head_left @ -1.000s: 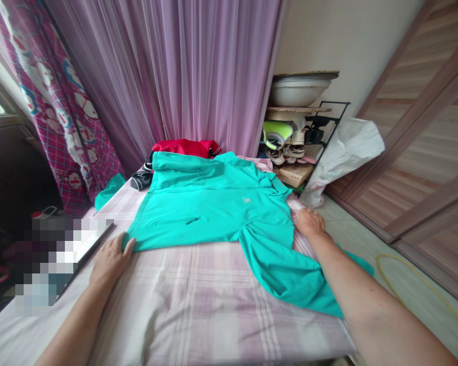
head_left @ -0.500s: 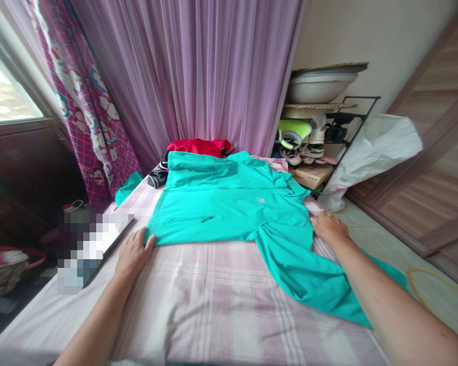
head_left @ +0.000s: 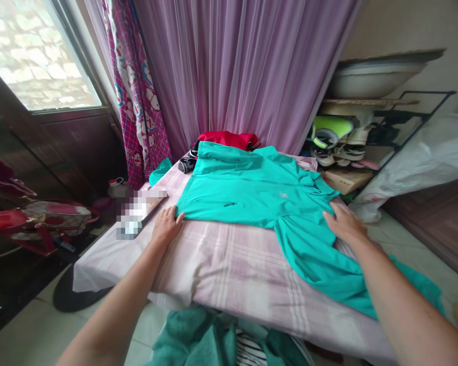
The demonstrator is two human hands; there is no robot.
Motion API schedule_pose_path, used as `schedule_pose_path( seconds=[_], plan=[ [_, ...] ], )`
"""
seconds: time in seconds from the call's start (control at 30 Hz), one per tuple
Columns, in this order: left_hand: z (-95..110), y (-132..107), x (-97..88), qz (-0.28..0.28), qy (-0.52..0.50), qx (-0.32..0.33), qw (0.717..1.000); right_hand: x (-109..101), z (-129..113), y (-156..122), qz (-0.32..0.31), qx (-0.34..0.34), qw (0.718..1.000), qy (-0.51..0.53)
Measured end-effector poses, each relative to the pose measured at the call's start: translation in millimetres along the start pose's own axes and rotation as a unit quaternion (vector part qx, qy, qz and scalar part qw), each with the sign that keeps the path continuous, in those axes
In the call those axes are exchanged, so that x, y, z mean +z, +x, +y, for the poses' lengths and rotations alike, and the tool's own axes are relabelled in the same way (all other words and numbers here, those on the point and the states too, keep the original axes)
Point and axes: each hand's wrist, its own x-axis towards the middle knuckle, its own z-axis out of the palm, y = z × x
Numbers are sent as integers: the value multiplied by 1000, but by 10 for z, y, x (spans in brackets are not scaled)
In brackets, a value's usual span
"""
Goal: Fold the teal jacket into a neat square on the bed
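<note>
A teal zip jacket (head_left: 244, 190) lies spread on a table with a pale plaid cloth (head_left: 229, 259). Its hem points left, the collar is at the right, and one sleeve (head_left: 320, 264) runs toward the near right edge. My left hand (head_left: 167, 223) rests at the near hem corner, fingers extended and thumb apart, touching the fabric. At the shoulder edge near the collar is my right hand (head_left: 347, 223), thumb and fingers spread, with its thumb on the fabric. Part of the sleeve is hidden behind my right forearm.
Red folded clothing (head_left: 229, 138) lies behind the jacket against a purple curtain (head_left: 244, 66). A blurred-out flat object (head_left: 141, 216) is at the left edge. Shoes (head_left: 349, 152) fill a rack at right, beside a white plastic bag (head_left: 435, 152).
The view has shifted left and back, bringing the floor and my clothing into sight. My right thumb has moved onto the jacket's edge. The left hand stays at the hem corner.
</note>
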Motion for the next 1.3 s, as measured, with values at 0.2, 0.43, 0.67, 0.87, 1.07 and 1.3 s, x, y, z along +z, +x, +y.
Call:
schedule_pose_path(
  seconds=[0.2, 0.43, 0.67, 0.87, 1.07, 1.3],
  plan=[
    [-138, 88, 1, -16, 4, 16, 1000, 114, -242, -403, -51, 83, 995, 38],
    [-158, 101, -18, -17, -25, 9, 1000, 202, -166, -422, -36, 78, 996, 19],
    [-26, 74, -46, 37, -58, 29, 997, 189, -204, -451, -27, 85, 996, 6],
    [9, 74, -31, 77, -72, 71, 992, 146, -226, -466, -29, 89, 996, -3],
    [-10, 58, -40, 69, -81, 76, 991, 159, -204, -464, -6, 78, 997, 13],
    [45, 28, -103, 78, -81, 107, 988, 120, -222, -488, -7, 84, 996, 23]
  ],
)
